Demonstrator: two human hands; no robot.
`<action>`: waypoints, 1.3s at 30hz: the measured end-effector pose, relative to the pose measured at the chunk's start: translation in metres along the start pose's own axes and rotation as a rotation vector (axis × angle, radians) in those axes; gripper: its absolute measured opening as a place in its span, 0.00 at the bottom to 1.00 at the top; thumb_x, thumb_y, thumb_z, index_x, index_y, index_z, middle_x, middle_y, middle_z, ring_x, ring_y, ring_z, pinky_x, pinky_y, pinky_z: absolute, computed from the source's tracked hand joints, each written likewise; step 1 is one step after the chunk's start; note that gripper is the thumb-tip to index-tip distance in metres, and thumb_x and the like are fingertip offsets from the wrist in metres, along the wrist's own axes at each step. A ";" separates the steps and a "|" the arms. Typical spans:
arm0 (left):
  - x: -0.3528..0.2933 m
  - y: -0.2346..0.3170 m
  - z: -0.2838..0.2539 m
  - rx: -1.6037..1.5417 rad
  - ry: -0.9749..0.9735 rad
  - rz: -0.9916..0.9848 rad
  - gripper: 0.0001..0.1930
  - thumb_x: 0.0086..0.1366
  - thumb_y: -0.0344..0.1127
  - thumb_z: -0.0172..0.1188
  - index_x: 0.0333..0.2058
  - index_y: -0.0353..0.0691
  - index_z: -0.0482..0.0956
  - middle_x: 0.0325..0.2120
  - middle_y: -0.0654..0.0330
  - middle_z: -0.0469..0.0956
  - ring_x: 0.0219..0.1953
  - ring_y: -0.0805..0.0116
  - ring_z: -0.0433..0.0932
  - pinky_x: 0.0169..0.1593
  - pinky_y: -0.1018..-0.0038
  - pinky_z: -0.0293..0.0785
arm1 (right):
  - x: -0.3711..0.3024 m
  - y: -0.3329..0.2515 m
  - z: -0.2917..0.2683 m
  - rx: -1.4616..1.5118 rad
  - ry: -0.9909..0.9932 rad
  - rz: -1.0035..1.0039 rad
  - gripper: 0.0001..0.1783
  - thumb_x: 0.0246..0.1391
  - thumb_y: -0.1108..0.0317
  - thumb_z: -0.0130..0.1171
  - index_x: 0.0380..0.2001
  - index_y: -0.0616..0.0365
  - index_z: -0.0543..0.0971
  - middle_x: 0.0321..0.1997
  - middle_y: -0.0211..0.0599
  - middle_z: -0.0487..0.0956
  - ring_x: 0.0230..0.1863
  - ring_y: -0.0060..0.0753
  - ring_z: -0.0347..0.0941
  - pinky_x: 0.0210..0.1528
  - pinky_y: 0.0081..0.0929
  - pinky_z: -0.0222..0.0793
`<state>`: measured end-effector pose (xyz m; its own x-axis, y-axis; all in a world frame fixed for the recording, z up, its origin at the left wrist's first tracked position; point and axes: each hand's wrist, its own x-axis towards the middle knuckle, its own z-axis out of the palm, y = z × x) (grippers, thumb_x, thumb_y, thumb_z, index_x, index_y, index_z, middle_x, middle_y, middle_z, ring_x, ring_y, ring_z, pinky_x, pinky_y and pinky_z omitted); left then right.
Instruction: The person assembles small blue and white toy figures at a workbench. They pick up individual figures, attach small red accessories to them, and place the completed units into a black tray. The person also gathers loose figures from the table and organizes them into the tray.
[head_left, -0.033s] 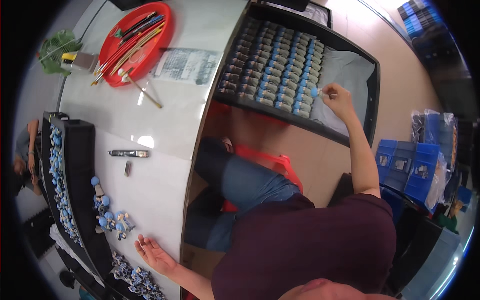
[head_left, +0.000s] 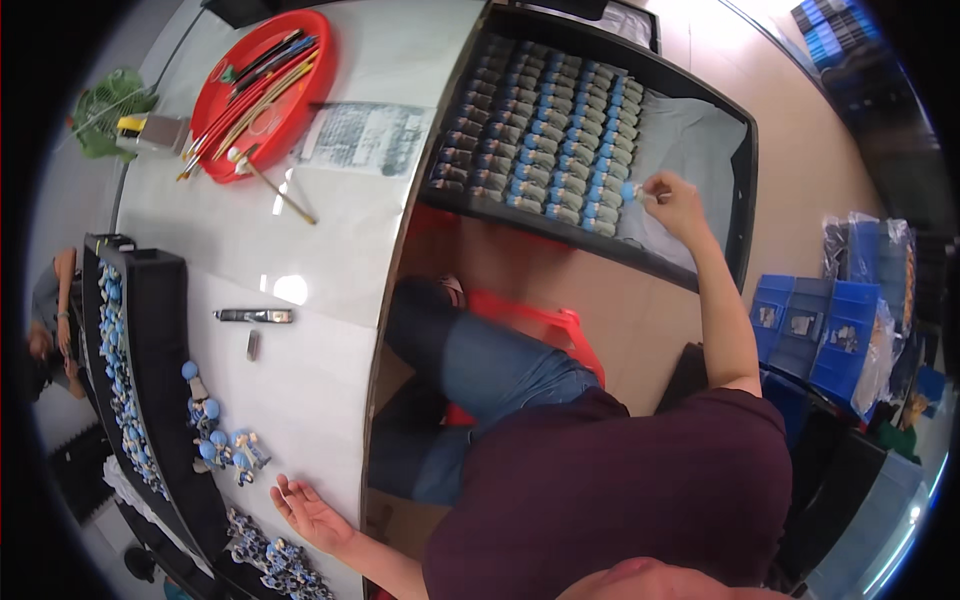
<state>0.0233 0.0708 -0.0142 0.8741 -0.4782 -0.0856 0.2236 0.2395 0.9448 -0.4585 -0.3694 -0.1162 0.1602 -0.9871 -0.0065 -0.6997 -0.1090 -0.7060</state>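
Observation:
My right hand (head_left: 678, 208) is over the black tray (head_left: 742, 200) on the right, fingers closed on a small blue-headed figurine (head_left: 629, 192). Its body is mostly hidden by my fingers. Beside it in the tray lie rows of similar figurines (head_left: 536, 158), some with blue heads, others darker. On the near part of the white table (head_left: 320, 390), my left hand (head_left: 312, 515) rests palm up, holding nothing, its fingers loosely apart. Just beyond its fingertips several blue-and-white figurines (head_left: 240, 455) stand or lie in a small group.
A long black bin (head_left: 165, 330) of blue figurines edges the table's left side; more dark-blue figurines (head_left: 280, 565) lie near it. A red tray (head_left: 325, 60) holds brushes. A dark cutter-like tool (head_left: 253, 315) lies mid-table. Blue bins (head_left: 845, 345) stand right. Another person's hands (head_left: 68, 335) show far left.
The view has shifted very slightly. Both hands keep nearly the same place, and the figurine stays in my right hand.

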 end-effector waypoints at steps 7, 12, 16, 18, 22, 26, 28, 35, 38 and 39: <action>0.002 0.000 0.007 0.017 0.013 -0.003 0.15 0.65 0.26 0.44 0.50 0.31 0.61 0.50 0.46 0.66 0.44 0.67 0.71 0.54 0.72 0.67 | -0.022 0.025 0.000 -0.075 -0.289 0.108 0.10 0.31 0.78 0.60 0.24 0.65 0.76 0.22 0.36 0.76 0.26 0.26 0.72 0.31 0.23 0.69; 0.001 0.000 0.007 0.046 0.033 0.004 0.15 0.65 0.26 0.45 0.51 0.31 0.60 0.50 0.47 0.66 0.45 0.67 0.71 0.55 0.72 0.67 | -0.024 0.038 0.003 -0.104 -0.299 0.171 0.10 0.30 0.79 0.60 0.24 0.65 0.75 0.22 0.38 0.76 0.26 0.28 0.73 0.31 0.24 0.69; 0.000 0.000 0.009 0.062 0.049 0.011 0.16 0.65 0.26 0.45 0.51 0.31 0.60 0.50 0.47 0.67 0.45 0.67 0.71 0.55 0.72 0.67 | -0.024 0.047 0.009 -0.108 -0.423 0.150 0.10 0.29 0.78 0.59 0.23 0.64 0.74 0.23 0.38 0.76 0.27 0.29 0.72 0.31 0.25 0.68; 0.000 0.000 0.009 0.068 0.054 0.017 0.16 0.65 0.26 0.45 0.51 0.30 0.60 0.50 0.47 0.67 0.44 0.67 0.71 0.55 0.72 0.67 | -0.023 0.042 0.009 -0.097 -0.433 0.176 0.11 0.29 0.78 0.59 0.23 0.64 0.74 0.23 0.38 0.76 0.27 0.29 0.72 0.31 0.25 0.68; -0.001 -0.001 0.010 0.074 0.064 0.024 0.15 0.65 0.26 0.45 0.51 0.30 0.60 0.50 0.47 0.67 0.44 0.67 0.71 0.55 0.72 0.67 | -0.023 0.043 0.011 -0.059 -0.462 0.186 0.11 0.29 0.79 0.60 0.24 0.63 0.74 0.23 0.36 0.76 0.28 0.28 0.72 0.32 0.24 0.69; 0.000 -0.001 0.008 0.077 0.069 0.029 0.15 0.65 0.26 0.45 0.50 0.31 0.61 0.50 0.47 0.67 0.44 0.68 0.72 0.54 0.73 0.67 | -0.021 0.045 0.013 -0.030 -0.495 0.187 0.13 0.29 0.79 0.62 0.25 0.63 0.75 0.24 0.34 0.76 0.28 0.27 0.72 0.32 0.24 0.69; 0.000 -0.001 0.006 0.071 0.058 0.031 0.15 0.65 0.26 0.45 0.50 0.31 0.61 0.49 0.47 0.67 0.44 0.68 0.72 0.54 0.73 0.67 | -0.020 0.049 0.015 -0.020 -0.524 0.190 0.14 0.29 0.79 0.63 0.26 0.63 0.75 0.24 0.34 0.76 0.28 0.27 0.72 0.33 0.23 0.69; 0.002 -0.003 0.004 0.030 -0.003 0.027 0.15 0.65 0.26 0.45 0.50 0.31 0.61 0.49 0.47 0.67 0.44 0.68 0.71 0.54 0.73 0.67 | -0.017 0.059 0.008 -0.002 -0.506 0.178 0.13 0.31 0.75 0.67 0.26 0.64 0.76 0.25 0.34 0.77 0.28 0.25 0.73 0.34 0.22 0.70; 0.002 -0.004 0.007 0.031 0.058 0.029 0.15 0.65 0.25 0.46 0.50 0.32 0.61 0.49 0.47 0.67 0.44 0.67 0.71 0.53 0.73 0.68 | -0.013 0.060 -0.001 -0.038 -0.393 0.150 0.12 0.35 0.74 0.65 0.27 0.64 0.76 0.26 0.35 0.77 0.29 0.25 0.74 0.34 0.22 0.71; 0.001 -0.005 0.008 0.049 0.080 0.030 0.16 0.64 0.25 0.46 0.50 0.32 0.62 0.49 0.48 0.67 0.44 0.67 0.71 0.52 0.73 0.68 | -0.009 0.059 -0.003 -0.052 -0.350 0.125 0.12 0.36 0.73 0.65 0.28 0.64 0.76 0.26 0.35 0.77 0.29 0.25 0.74 0.34 0.22 0.71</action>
<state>0.0196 0.0625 -0.0170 0.9123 -0.4016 -0.0806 0.1773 0.2099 0.9615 -0.5031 -0.3675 -0.1557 0.2934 -0.8940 -0.3386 -0.7621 -0.0049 -0.6474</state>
